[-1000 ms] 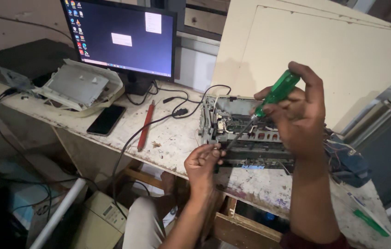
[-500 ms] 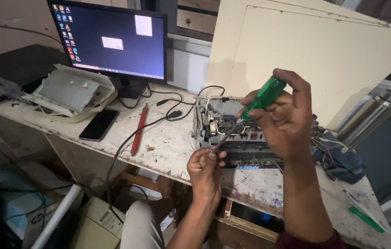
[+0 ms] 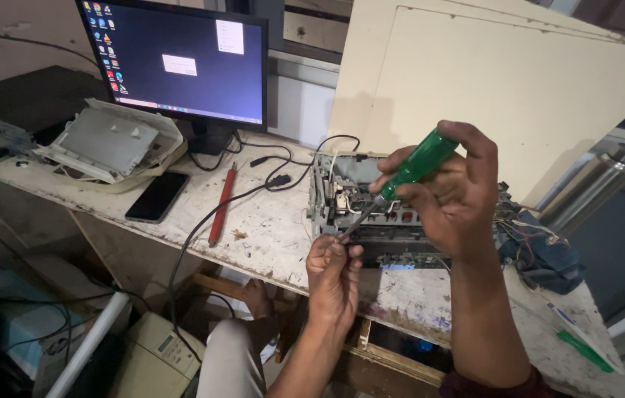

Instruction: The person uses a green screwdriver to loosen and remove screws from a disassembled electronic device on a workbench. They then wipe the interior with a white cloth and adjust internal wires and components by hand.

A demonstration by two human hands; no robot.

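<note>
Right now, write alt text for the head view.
A right hand holds a green-handled screwdriver, tip at the left hand's fingertips, over an opened grey metal printer mechanism on a worn white workbench; a lit computer monitor stands behind.

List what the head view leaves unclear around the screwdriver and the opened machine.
- Screwdriver tip: hidden by the left hand.
- Opened machine: its right half is covered by the right hand.
- Anything pinched in the left fingers is too small to tell.

Setting: small electronics repair workshop. Evidence: worn, paint-stained white workbench [image 3: 268, 228]; opened grey metal printer chassis [image 3: 371, 206] with exposed wiring; detached grey plastic cover panel [image 3: 110, 144]; black computer monitor [image 3: 180, 63]; loose black cables [image 3: 202, 228].
</note>
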